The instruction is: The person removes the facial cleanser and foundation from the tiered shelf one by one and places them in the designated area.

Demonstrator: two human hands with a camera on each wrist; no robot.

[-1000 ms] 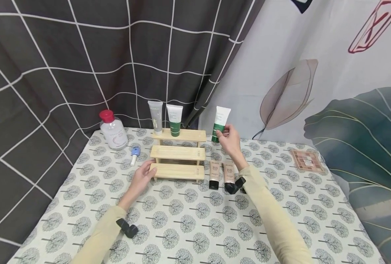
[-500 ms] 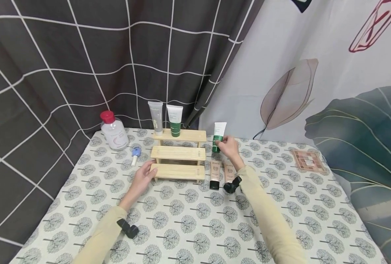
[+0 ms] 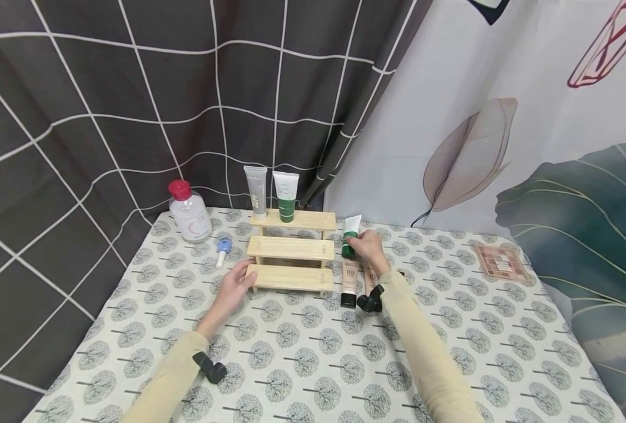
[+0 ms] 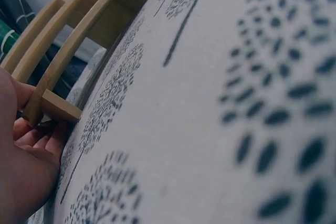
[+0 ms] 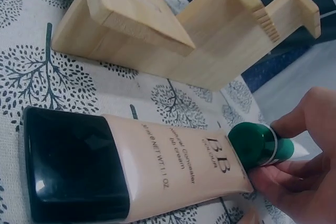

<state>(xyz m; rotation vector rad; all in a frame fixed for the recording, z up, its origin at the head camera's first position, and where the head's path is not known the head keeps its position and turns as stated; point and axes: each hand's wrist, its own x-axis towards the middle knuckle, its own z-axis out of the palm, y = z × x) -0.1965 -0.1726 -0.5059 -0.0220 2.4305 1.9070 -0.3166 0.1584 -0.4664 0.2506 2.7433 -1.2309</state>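
Note:
My right hand [image 3: 371, 248] pinches a green-and-white squeeze tube [image 3: 352, 226] just right of the wooden tiered stand [image 3: 290, 278]. Its green cap [image 5: 253, 144] points down, close behind a beige BB cream tube [image 5: 176, 161] lying on the cloth. A second BB cream tube [image 3: 370, 281] is partly covered by my right wrist. My left hand [image 3: 233, 284] grips the left end of the stand's lowest step, thumb above and fingers below, as the left wrist view shows. On the top step stand a grey tube [image 3: 257, 192] and another green-and-white tube [image 3: 286, 196], both upright.
Left of the stand are a clear bottle with a red cap [image 3: 191, 214] and a small blue-and-white item [image 3: 223, 251]. A flat makeup palette [image 3: 501, 262] lies at the far right. Curtains [image 3: 186, 94] hang behind the tree-patterned tablecloth [image 3: 302, 376].
My right hand has lowered the green-and-white tube from beside the top step to near the tablecloth behind the BB cream tubes. My left hand keeps its grip on the stand.

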